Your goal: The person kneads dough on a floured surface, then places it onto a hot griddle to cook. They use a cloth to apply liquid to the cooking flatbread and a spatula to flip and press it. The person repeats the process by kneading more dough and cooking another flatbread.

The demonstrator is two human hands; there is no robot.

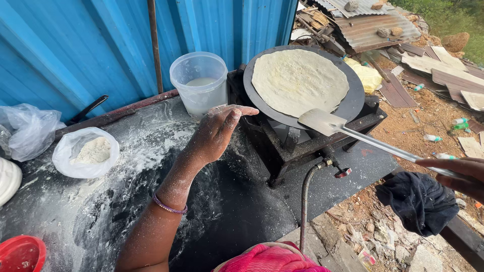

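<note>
The flatbread (299, 80) lay flat on the round black griddle (353, 103), which sat on a gas stove (282, 146) at the far right end of the flour-dusted black worktop (126, 201). The flatbread's upper face was pale with only faint spotting, so cooking was judged to be at an early stage; browning of this face, and possibly a turn, appeared to remain. The right hand (461, 176) was closed around the handle end of a long metal spatula (322, 122), together with a dark cloth (418, 201) bunched beneath it. The spatula blade rested at the near edge of the griddle, touching or just over the rim of the flatbread; whether it had been slid beneath could not be determined. The left hand (217, 132) was open and empty, coated in flour, fingers extended toward the griddle's near-left rim but apart from it. A clear plastic tub (199, 83) holding a pale liquid stood just behind the left hand. A plastic bag of flour (85, 151) lay well to the left on the worktop. A gas hose (305, 201) ran down from the stove's front.
</note>
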